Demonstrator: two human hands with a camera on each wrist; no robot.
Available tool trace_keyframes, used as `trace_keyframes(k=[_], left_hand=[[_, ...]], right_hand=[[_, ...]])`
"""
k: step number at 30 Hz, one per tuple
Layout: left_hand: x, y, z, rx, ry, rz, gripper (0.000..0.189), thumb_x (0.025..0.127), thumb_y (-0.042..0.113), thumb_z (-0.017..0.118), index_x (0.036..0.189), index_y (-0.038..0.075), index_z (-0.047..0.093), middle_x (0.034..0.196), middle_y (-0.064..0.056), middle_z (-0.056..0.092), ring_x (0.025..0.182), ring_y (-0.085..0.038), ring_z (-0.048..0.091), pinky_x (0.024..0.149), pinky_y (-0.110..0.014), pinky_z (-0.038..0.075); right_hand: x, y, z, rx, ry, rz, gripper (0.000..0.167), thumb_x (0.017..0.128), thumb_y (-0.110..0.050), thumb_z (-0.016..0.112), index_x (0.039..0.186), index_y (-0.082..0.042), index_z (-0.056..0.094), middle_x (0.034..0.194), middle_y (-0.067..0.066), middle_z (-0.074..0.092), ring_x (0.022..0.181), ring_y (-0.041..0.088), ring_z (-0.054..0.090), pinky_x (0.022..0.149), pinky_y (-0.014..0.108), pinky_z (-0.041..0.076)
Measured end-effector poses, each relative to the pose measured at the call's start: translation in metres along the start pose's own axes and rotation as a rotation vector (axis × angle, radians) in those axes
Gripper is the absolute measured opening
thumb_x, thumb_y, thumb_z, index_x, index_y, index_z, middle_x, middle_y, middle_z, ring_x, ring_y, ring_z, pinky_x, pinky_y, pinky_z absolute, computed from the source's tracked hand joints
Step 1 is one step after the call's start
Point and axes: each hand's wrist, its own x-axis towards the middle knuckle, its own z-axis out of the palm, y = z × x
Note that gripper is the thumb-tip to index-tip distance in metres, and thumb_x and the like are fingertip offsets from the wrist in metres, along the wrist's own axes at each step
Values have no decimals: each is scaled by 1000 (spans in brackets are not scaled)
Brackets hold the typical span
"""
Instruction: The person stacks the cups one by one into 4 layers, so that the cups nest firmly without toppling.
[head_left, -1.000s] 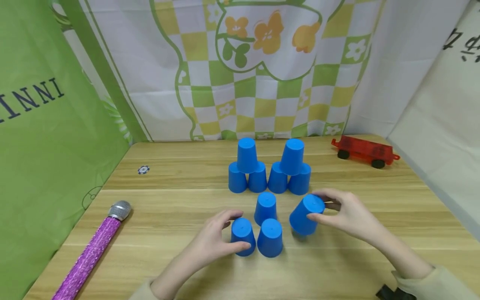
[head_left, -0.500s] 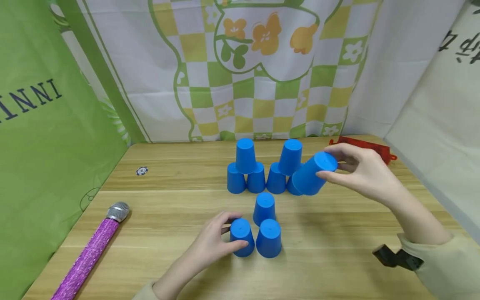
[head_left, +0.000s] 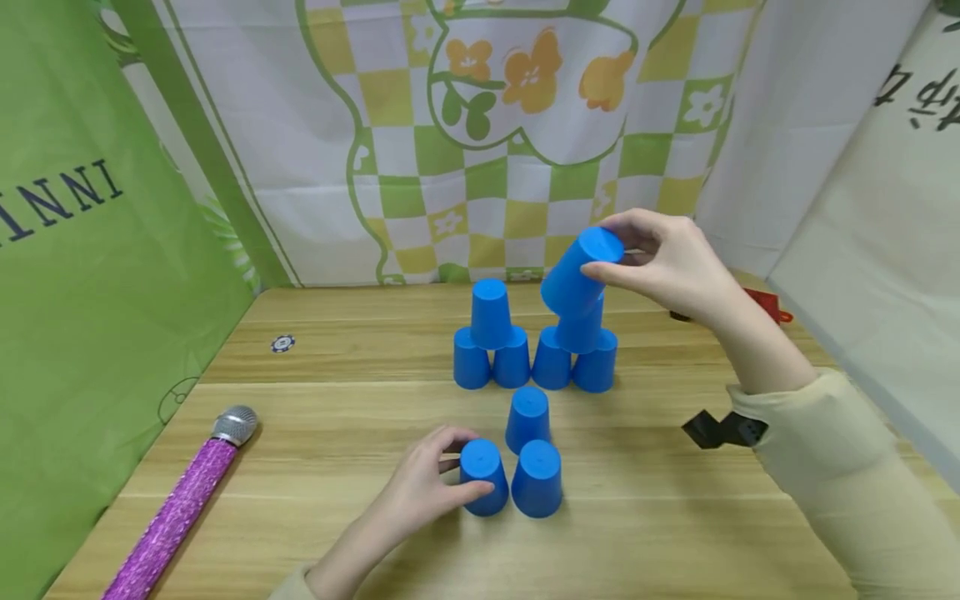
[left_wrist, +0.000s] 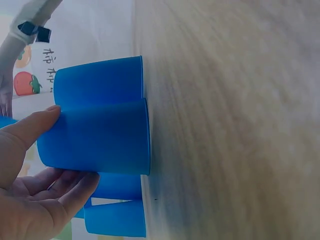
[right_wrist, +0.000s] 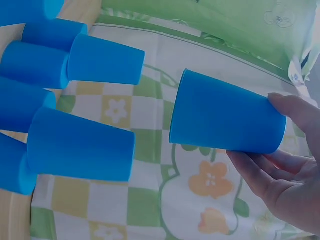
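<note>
My right hand (head_left: 671,262) pinches an upside-down blue cup (right_wrist: 227,112) near its base and holds it tilted in the air. In the head view it partly covers the top cup (head_left: 581,332) of the right-hand stack; the right wrist view shows a gap between them. The left stack has its own top cup (head_left: 491,314) over two cups. Thumb and fingers of my left hand (head_left: 423,483) grip another blue cup (left_wrist: 95,137) standing upside down on the table. Next to it stand a front cup (head_left: 537,479) and one further back (head_left: 528,419).
On the table (head_left: 337,417) a purple glittery microphone (head_left: 191,500) lies at the left. A small patterned disc (head_left: 282,343) lies at the back left. A red toy wagon (head_left: 767,305) at the back right is partly hidden by my right arm. Fabric curtains enclose the table.
My right hand has lifted its cup from beside the front cups, up and away, then left to above the right-hand stack. My left hand stays on its cup.
</note>
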Motion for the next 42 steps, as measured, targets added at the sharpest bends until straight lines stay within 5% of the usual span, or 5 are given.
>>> trace_keyframes(k=[8, 22, 31, 42], left_hand=[[0, 0, -1, -3, 6, 11, 46, 77, 24, 78, 115, 7, 58, 114, -10, 61, 109, -28, 60, 86, -37, 56], [-2, 5, -12, -17, 26, -38, 49, 77, 29, 78, 117, 9, 59, 116, -8, 62, 109, -27, 60, 87, -45, 55], [2, 17, -35, -2, 148, -16, 46, 75, 22, 80, 115, 9, 60, 112, -8, 64, 107, -25, 60, 88, -44, 55], [4, 23, -57, 21, 202, 28, 50, 75, 23, 80, 118, 11, 59, 116, -6, 62, 110, -25, 59, 89, -43, 54]], right_hand=[[31, 3, 18, -5, -35, 10, 52, 82, -33, 72, 123, -4, 57, 113, 14, 64, 103, 27, 63, 89, 44, 53], [67, 6, 40, -123, -145, -8, 45, 82, -25, 71, 118, -1, 58, 113, 18, 63, 104, 31, 60, 88, 45, 51], [76, 13, 54, -200, -233, -10, 44, 81, -24, 71, 115, 2, 58, 112, 20, 62, 102, 32, 59, 87, 45, 51], [83, 21, 70, -292, -379, 4, 43, 78, -19, 72, 112, 2, 59, 107, 18, 64, 97, 29, 60, 85, 42, 51]])
